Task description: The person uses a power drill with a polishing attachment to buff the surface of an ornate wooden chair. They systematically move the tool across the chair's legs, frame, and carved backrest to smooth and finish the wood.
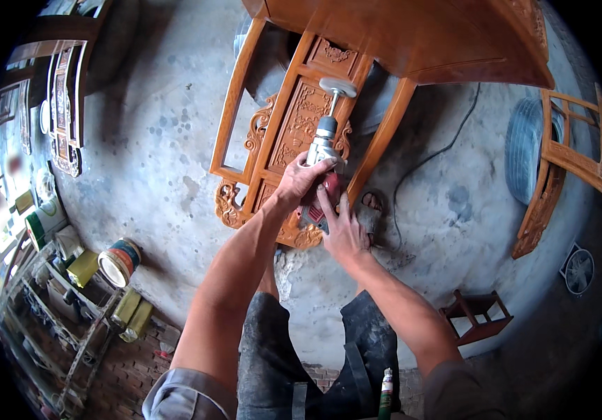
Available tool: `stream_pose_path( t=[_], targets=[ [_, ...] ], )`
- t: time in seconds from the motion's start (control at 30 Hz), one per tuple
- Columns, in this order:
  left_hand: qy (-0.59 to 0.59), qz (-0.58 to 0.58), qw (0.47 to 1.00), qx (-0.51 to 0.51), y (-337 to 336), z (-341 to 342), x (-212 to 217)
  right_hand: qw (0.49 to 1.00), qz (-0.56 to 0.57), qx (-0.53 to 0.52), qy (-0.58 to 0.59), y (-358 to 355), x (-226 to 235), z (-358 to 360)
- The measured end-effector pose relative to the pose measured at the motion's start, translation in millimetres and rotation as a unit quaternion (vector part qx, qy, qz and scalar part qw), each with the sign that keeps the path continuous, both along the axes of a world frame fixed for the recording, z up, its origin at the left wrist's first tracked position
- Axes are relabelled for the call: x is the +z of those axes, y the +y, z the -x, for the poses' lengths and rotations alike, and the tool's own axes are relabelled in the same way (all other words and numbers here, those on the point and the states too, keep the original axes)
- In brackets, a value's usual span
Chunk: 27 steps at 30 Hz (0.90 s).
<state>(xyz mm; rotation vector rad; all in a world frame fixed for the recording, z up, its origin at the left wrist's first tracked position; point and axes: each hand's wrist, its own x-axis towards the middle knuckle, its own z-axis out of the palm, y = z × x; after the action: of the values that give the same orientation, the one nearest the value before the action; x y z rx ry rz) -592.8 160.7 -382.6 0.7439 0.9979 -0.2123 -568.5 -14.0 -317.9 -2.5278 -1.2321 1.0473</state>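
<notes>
A drill (pixel 320 148) with a silver front housing and red parts is in both of my hands. My left hand (pixel 299 180) wraps round its body behind the black chuck. Around the rear part my right hand (pixel 346 234) is closed, its fingers stretched partly along the casing. From the chuck a thin shaft leads to a round, flat pad (pixel 338 87), tilted over the carved back of a varnished wooden chair (pixel 301 115). Whether the pad touches the wood, I cannot tell. The chair lies tipped over, with a tyre (pixel 267 66) beneath it.
A black cord (pixel 448 145) runs over the concrete floor. At right, a chair frame (pixel 577 162) leans on a tyre (pixel 519 154), near a small stool (pixel 474 315) and a fan (pixel 579 271). Buckets (pixel 113 268) and yellow tins (pixel 84 268) stand left. A tube (pixel 386 393) is at my lap.
</notes>
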Motion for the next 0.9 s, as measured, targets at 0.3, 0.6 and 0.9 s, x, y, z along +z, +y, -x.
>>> stream_pose_path(
  t=[0.3,0.6,0.9],
  targets=[
    [-0.011,0.012,1.0,0.009,48,16,1,1.0,0.004,0.014,-0.009,48,3,5],
    [-0.034,-0.002,0.998,-0.046,19,6,-10,0.997,0.009,-0.068,-0.019,22,-1,26],
    [-0.032,-0.007,0.999,-0.034,52,26,-21,0.997,-0.033,0.012,-0.069,40,-36,25]
  ],
)
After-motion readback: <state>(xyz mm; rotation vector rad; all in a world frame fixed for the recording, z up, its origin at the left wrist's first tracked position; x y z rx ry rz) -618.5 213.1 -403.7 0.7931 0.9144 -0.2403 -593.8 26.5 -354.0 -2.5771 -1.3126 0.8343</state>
